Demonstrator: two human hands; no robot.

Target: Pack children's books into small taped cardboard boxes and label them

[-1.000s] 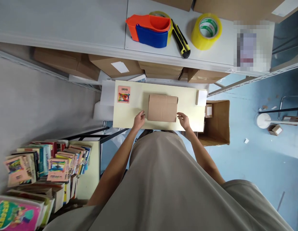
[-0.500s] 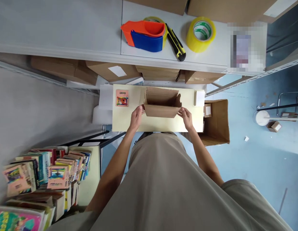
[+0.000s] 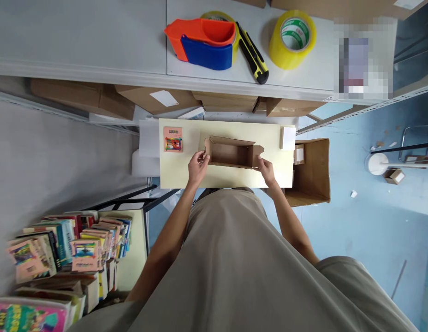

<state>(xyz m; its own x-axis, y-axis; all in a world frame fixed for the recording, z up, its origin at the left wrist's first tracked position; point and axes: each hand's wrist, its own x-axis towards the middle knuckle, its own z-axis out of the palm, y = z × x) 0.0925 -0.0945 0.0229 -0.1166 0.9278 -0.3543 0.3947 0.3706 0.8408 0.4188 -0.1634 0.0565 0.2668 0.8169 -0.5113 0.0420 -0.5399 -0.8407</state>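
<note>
A small brown cardboard box (image 3: 232, 154) lies open side up on the pale yellow table (image 3: 228, 180), its side flaps spread outward. My left hand (image 3: 198, 168) pinches the flap at its left end between thumb and fingers. At the opposite end, my right hand (image 3: 267, 170) grips the right flap near the front corner. To the left of the box lies a pink book (image 3: 173, 139) with a colourful cover. A white stack that looks like paper slips (image 3: 288, 138) sits at the table's right edge.
On the grey shelf (image 3: 113, 46) ahead are an orange and blue tape dispenser (image 3: 207, 44), a black and yellow utility knife (image 3: 252, 53) and a yellow tape roll (image 3: 293, 40). A large carton (image 3: 323, 173) stands right of the table. Many books (image 3: 84, 249) are stacked at lower left.
The box has tipped so that its inside faces up more and its end flaps lie spread out. Both hands have shifted from beside its lower corners onto the end flaps.
</note>
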